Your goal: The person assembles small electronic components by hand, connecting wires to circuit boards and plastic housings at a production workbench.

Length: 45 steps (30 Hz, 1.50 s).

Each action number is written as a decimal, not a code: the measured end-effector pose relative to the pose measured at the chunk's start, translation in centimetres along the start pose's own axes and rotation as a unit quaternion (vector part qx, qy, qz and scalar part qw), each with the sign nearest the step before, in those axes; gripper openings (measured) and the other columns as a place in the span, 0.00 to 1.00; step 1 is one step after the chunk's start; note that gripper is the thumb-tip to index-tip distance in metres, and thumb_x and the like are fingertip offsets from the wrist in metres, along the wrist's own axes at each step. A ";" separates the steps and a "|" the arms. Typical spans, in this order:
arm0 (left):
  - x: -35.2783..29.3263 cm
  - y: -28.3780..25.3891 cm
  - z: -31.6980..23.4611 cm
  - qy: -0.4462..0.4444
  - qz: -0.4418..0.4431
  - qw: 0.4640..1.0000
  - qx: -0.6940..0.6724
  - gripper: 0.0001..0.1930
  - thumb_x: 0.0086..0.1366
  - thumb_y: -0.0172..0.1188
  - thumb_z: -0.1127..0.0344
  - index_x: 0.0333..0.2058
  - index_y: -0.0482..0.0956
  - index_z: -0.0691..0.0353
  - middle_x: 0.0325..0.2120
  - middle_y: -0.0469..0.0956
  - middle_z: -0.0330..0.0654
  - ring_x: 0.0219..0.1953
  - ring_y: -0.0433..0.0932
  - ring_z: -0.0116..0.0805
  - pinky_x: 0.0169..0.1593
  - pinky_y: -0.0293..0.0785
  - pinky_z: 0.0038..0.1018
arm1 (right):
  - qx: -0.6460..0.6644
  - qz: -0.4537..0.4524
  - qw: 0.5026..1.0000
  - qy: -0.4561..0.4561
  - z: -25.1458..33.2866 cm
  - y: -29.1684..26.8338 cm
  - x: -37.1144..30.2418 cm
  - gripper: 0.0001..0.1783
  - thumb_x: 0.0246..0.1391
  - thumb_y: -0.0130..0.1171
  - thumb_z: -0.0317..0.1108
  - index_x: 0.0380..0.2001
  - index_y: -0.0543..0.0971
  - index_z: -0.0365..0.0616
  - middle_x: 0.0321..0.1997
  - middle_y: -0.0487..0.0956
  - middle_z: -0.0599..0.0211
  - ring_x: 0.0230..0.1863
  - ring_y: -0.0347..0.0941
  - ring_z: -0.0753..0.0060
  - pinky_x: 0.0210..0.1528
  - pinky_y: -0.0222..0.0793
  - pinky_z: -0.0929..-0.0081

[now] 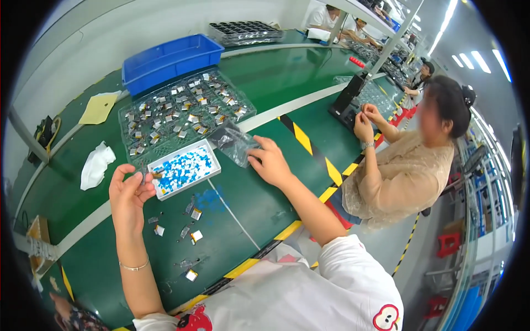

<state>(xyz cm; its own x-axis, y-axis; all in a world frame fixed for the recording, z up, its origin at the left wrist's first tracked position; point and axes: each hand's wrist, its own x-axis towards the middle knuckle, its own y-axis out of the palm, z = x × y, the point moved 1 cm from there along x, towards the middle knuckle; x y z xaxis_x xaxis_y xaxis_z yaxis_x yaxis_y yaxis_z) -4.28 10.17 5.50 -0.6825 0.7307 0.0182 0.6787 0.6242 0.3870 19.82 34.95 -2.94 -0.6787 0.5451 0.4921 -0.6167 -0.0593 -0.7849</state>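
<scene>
My left hand (130, 193) is raised at the near left corner of a white tray (190, 191). Its thumb and fingers pinch a small dark part (144, 172), too small to make out fully. Small blue and white pieces (182, 168) cover the tray's bottom. To the right, the curled fingers of my right hand (270, 161) grip the edge of a clear plastic bag (232, 144), which lies beside the tray. Several small silver battery cells with attached parts (196, 214) lie loose on the green bench, closer to me than the tray.
Behind the tray, a clear blister tray (124, 118) holds rows of similar cells. A blue bin (171, 66) and stacked black trays (245, 34) stand farther back. White tissue (98, 165) and yellow paper (99, 108) lie left. A co-worker (408, 160) sits at right, near a black device (349, 102).
</scene>
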 end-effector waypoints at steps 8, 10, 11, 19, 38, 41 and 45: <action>-0.9 2.9 -0.3 0.037 0.076 0.994 0.074 0.08 0.59 0.57 0.71 0.35 0.66 0.59 0.27 0.80 0.48 0.25 0.79 0.28 0.30 0.77 0.22 | 0.026 -0.180 0.981 -0.064 1.9 -2.5 -0.7 0.07 0.39 0.59 0.22 0.27 0.77 0.41 0.35 0.77 0.57 0.40 0.72 0.54 0.42 0.67 0.66; -1.8 3.9 0.5 -0.003 0.101 0.989 0.107 0.13 0.58 0.57 0.72 0.41 0.67 0.62 0.30 0.79 0.51 0.28 0.80 0.32 0.33 0.78 0.24 | 0.059 -0.164 0.978 -0.111 5.4 -2.8 -1.6 0.08 0.38 0.60 0.22 0.27 0.77 0.41 0.34 0.77 0.59 0.38 0.72 0.55 0.41 0.67 0.67; -2.1 4.5 1.2 -0.036 0.113 0.988 0.096 0.15 0.57 0.57 0.72 0.43 0.67 0.63 0.30 0.79 0.51 0.29 0.80 0.32 0.33 0.78 0.24 | 0.079 -0.156 0.972 -0.160 7.2 -3.0 -2.3 0.09 0.37 0.60 0.21 0.27 0.77 0.41 0.32 0.76 0.60 0.36 0.72 0.56 0.39 0.67 0.68; -3.4 6.0 4.1 -0.160 0.230 0.947 0.155 0.21 0.55 0.59 0.72 0.47 0.66 0.67 0.30 0.79 0.48 0.25 0.77 0.27 0.31 0.76 0.20 | 0.355 0.133 0.924 -0.040 12.8 -4.3 -2.6 0.22 0.43 0.60 0.24 0.46 0.74 0.41 0.56 0.68 0.59 0.52 0.67 0.65 0.52 0.63 0.69; -2.2 6.0 5.6 -0.192 0.164 0.962 0.107 0.02 0.55 0.59 0.81 0.29 0.75 0.71 0.27 0.77 0.45 0.30 0.77 0.28 0.33 0.74 0.20 | 0.423 0.210 0.876 -0.097 9.5 -2.4 0.9 0.09 0.39 0.62 0.20 0.27 0.74 0.36 0.29 0.79 0.55 0.30 0.79 0.60 0.31 0.74 0.74; -1.7 5.1 5.7 -0.175 0.200 0.955 0.131 0.02 0.54 0.58 0.82 0.28 0.76 0.71 0.26 0.77 0.47 0.28 0.77 0.30 0.30 0.71 0.22 | 0.453 0.289 0.843 -0.025 9.0 -2.1 2.5 0.09 0.40 0.63 0.20 0.29 0.77 0.35 0.28 0.79 0.56 0.30 0.79 0.62 0.31 0.74 0.75; -1.0 4.9 6.3 -0.133 0.222 0.945 0.200 0.03 0.51 0.61 0.77 0.26 0.78 0.67 0.22 0.79 0.44 0.25 0.78 0.36 0.30 0.71 0.25 | 0.480 0.247 0.840 -0.059 7.9 -0.7 2.8 0.10 0.39 0.64 0.20 0.30 0.78 0.35 0.27 0.79 0.59 0.27 0.78 0.63 0.28 0.74 0.76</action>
<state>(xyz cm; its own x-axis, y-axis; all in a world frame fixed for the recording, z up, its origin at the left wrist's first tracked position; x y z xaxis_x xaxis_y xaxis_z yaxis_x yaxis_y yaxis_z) 1.42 14.24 1.61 -0.2493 0.9556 -0.1570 0.9669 0.2546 0.0146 15.16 29.96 1.94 -0.9461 0.1723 0.2743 -0.2470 -0.9316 -0.2666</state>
